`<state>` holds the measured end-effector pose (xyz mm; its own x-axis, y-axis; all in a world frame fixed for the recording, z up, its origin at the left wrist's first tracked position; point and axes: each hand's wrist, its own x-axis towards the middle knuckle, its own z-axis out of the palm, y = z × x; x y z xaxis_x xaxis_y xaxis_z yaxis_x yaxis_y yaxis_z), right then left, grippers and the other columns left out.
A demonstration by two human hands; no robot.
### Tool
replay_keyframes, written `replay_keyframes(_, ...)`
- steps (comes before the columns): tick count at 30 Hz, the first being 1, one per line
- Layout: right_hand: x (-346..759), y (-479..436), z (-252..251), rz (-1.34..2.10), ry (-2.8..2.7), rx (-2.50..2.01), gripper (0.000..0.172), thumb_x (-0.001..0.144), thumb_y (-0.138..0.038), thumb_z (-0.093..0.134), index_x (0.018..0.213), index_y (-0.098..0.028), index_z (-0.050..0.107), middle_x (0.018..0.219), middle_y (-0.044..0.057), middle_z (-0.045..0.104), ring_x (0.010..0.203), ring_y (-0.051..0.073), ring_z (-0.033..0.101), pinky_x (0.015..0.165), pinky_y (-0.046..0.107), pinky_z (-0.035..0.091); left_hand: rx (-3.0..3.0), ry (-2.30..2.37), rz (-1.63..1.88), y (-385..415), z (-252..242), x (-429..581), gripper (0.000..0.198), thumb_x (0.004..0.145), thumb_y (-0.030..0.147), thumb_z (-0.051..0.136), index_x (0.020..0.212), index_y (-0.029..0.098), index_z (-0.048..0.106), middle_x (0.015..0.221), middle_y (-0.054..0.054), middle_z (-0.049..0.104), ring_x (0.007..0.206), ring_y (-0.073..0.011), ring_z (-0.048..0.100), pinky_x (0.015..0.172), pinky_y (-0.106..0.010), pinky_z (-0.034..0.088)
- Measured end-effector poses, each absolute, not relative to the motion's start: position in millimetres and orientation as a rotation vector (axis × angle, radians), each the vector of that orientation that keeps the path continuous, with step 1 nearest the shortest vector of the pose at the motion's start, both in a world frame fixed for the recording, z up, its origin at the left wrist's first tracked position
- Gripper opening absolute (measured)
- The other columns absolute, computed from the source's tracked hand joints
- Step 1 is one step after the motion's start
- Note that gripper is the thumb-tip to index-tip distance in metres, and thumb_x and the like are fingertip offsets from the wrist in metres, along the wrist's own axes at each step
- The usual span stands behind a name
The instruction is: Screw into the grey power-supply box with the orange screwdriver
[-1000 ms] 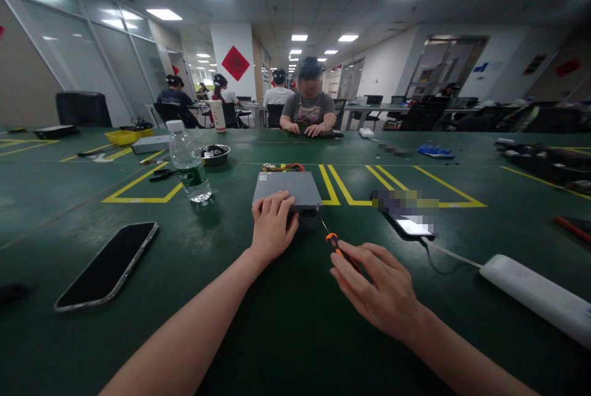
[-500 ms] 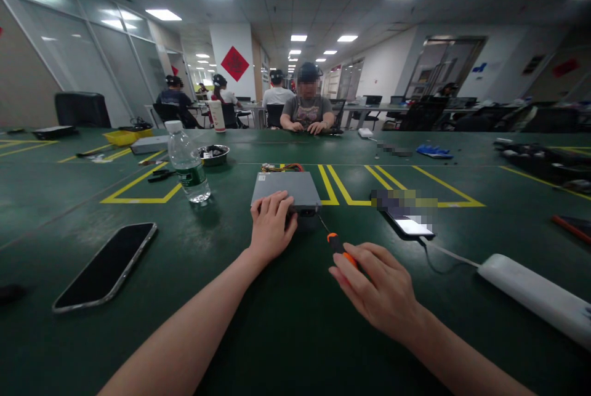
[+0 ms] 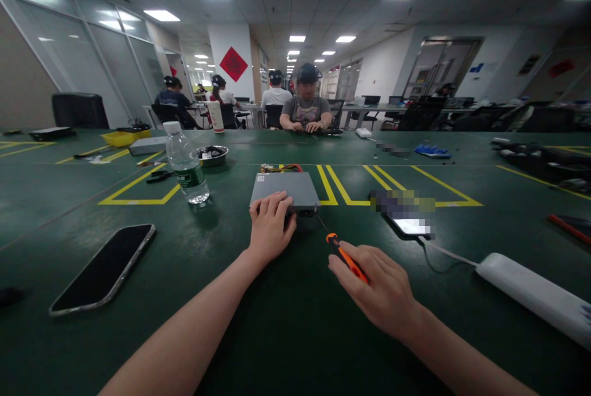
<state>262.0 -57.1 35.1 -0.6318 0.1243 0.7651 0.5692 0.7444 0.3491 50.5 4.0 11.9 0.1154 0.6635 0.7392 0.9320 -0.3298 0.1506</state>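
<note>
A flat grey computer power supply point(image 3: 295, 188) lies on the green table, its coloured cables point(image 3: 289, 168) showing behind it. My left hand point(image 3: 271, 223) grips the near edge, fingers over the top and thumb against the front face. Between the fingers and thumb of my right hand point(image 3: 381, 285) is a screwdriver point(image 3: 347, 257) with an orange and black handle. Its thin shaft slants up to the left, and the tip is at the right front corner of the power supply. Whether the tip sits in a screw is too small to tell.
Left of the power supply stands a water bottle point(image 3: 188, 171), with a metal bowl point(image 3: 213, 156) behind it and a phone point(image 3: 104, 268) nearer me. To the right are a lit phone point(image 3: 410, 225) and a white power strip point(image 3: 530, 291). A person point(image 3: 307, 103) sits opposite.
My right hand has shifted its hold on the screwdriver; more of the orange handle shows below the fingers now. My left hand and the power supply stay in place.
</note>
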Motion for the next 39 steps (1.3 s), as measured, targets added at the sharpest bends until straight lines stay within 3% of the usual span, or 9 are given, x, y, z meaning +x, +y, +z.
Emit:
replay_keyframes(5,259.8,-58.3,38.0,-0.751,-2.139,-0.583,0.003,0.085,-0.015,0.056,0.087,-0.016,0.058,0.089,0.011,0.06,0.076,0.017,0.06,0.065,0.029,0.051,-2.053,-1.551,-1.053,4.0,11.8,50.5,0.028,0.084,0.028,0.048,0.112,0.023,0.051,0.124,-0.007,0.054,0.117,-0.0229,0.044,0.096,-0.042,0.026)
replay_keyframes(8,258.7,-59.0,36.0,-0.676,-2.162,-0.601,0.01,0.085,-0.011,0.049,0.091,-0.015,0.056,0.098,0.015,0.059,0.083,0.021,0.061,0.067,0.033,0.053,-2.052,-1.546,-1.055,4.1,11.7,50.7,0.029,0.083,0.027,0.048,0.112,0.024,0.051,0.124,-0.008,0.055,0.116,-0.0233,0.045,0.096,-0.043,0.025)
replay_keyframes(12,261.7,-58.3,31.8,-0.659,-2.222,-0.553,0.021,0.085,-0.007,0.047,0.103,-0.016,0.056,0.103,0.014,0.06,0.086,0.019,0.062,0.07,0.031,0.053,-2.048,-1.547,-1.054,3.9,11.8,51.0,0.029,0.083,0.027,0.047,0.112,0.024,0.051,0.123,-0.008,0.055,0.116,-0.0237,0.044,0.096,-0.043,0.025)
replay_keyframes(19,260.3,-59.0,32.0,-0.645,-2.195,-0.575,0.009,0.086,-0.014,0.055,0.094,-0.014,0.056,0.099,0.016,0.06,0.085,0.02,0.062,0.069,0.031,0.054,-2.051,-1.56,-1.052,4.4,11.4,50.4,0.028,0.084,0.028,0.047,0.112,0.024,0.051,0.125,-0.007,0.054,0.117,-0.0234,0.044,0.096,-0.043,0.025)
replay_keyframes(24,260.0,-57.5,30.0,-0.597,-2.248,-0.534,0.015,0.086,-0.006,0.048,0.099,-0.012,0.052,0.105,0.018,0.058,0.093,0.021,0.061,0.073,0.033,0.054,-2.053,-1.557,-1.048,4.1,11.6,50.6,0.029,0.084,0.028,0.047,0.112,0.024,0.051,0.124,-0.007,0.054,0.117,-0.0228,0.044,0.097,-0.042,0.025)
replay_keyframes(30,260.8,-54.7,33.5,-0.669,-2.165,-0.559,0.012,0.085,-0.013,0.058,0.096,-0.014,0.054,0.097,0.013,0.061,0.083,0.017,0.062,0.069,0.028,0.054,-2.052,-1.556,-1.047,4.5,10.9,50.2,0.028,0.084,0.028,0.047,0.112,0.024,0.051,0.124,-0.007,0.054,0.118,-0.0229,0.043,0.096,-0.042,0.025)
replay_keyframes(34,257.4,-56.3,35.5,-0.587,-2.221,-0.565,0.011,0.086,-0.016,0.051,0.098,-0.014,0.051,0.104,0.017,0.057,0.089,0.022,0.061,0.07,0.034,0.054,-2.046,-1.55,-1.037,5.4,9.9,49.9,0.028,0.085,0.029,0.046,0.111,0.023,0.051,0.124,-0.007,0.054,0.117,-0.0221,0.044,0.097,-0.041,0.024)
replay_keyframes(39,259.7,-56.6,35.4,-0.583,-2.22,-0.507,0.021,0.086,-0.011,0.046,0.107,-0.013,0.048,0.107,0.018,0.057,0.092,0.021,0.061,0.072,0.033,0.054,-2.04,-1.545,-1.04,5.8,9.3,50.0,0.028,0.084,0.029,0.048,0.111,0.023,0.05,0.125,-0.006,0.054,0.117,-0.0213,0.044,0.097,-0.041,0.024)
